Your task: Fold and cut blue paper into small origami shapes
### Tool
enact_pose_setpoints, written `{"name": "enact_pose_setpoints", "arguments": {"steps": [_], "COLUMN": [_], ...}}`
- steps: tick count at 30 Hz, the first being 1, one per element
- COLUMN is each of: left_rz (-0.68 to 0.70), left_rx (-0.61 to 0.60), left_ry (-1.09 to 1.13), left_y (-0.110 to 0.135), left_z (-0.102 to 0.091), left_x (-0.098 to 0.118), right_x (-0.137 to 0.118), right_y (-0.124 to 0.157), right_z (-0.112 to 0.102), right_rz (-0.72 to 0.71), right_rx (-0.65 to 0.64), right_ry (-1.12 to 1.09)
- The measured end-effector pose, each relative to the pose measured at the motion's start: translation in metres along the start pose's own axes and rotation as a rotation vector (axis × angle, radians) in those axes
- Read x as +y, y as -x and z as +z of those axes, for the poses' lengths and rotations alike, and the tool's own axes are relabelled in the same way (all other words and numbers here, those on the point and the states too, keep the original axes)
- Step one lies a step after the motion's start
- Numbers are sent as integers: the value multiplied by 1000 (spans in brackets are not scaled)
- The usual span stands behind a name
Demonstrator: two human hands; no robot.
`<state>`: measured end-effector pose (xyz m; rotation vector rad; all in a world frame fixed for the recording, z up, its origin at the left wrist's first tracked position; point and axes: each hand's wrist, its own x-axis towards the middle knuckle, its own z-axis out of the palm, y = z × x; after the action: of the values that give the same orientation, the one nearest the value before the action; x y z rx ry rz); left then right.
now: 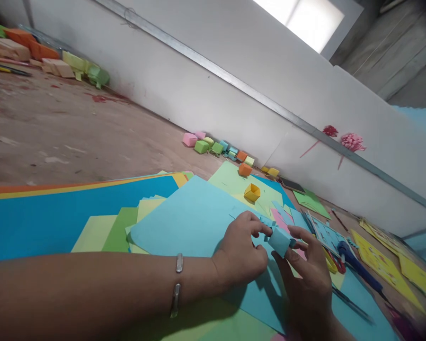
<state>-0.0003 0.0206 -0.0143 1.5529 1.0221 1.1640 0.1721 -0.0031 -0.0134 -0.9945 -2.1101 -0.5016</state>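
Observation:
My left hand (242, 250) and my right hand (307, 267) meet over a large light blue sheet (191, 218). Between their fingertips sits a small light blue folded paper box (279, 240). Both hands pinch it, the left from its left side, the right from below and the right. A bracelet (177, 284) circles my left wrist. A yellow paper box (252, 192) lies a little beyond the hands on a light green sheet (227, 182).
Stacked coloured sheets (57, 218) cover the surface to the left. A row of small paper boxes (220, 147) lines the white wall, with more at the far left (57, 61). Scissors and a blue-handled tool (355, 263) lie right of my hands. Pink paper flowers (351, 141) hang on the wall.

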Motion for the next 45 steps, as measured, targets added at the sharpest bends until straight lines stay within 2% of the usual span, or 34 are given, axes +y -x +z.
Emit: {"name": "enact_pose_setpoints", "arguments": {"steps": [8,19,25,28,31,35,36,40,42,45], "left_rz": [62,-136,-182,-157,-153,-313,-289,-33,1,-6], "left_rx": [-45,-167,-212,-241,-210,-90,-47,81,74,53], "left_ry": [100,389,397,390,250,136,120,27,9,-2], "left_y": [2,1,-1,1,3,-1,-3,-7,-7,-5], "left_z": [-1,5,3,3,4,1,-1,-7,-8,-7], "left_x": [2,-5,-1,-2,-5,-7,-7,-7,-7,-8], "right_x": [4,4,-2,-2,1,9,11,16,16,14], "right_y": [4,-2,-10,-10,-11,-15,-15,-11,-6,-1], "right_z": [-2,-9,-17,-18,-21,-29,-30,-26,-20,-16], "right_rz": [72,127,115,111,139,210,208,156,143,150], "right_rx": [-11,-73,-95,-109,-155,-251,-278,-431,-499,-526], "right_ry": [-93,-179,-137,-124,-138,-188,-196,-235,-267,-274]}}
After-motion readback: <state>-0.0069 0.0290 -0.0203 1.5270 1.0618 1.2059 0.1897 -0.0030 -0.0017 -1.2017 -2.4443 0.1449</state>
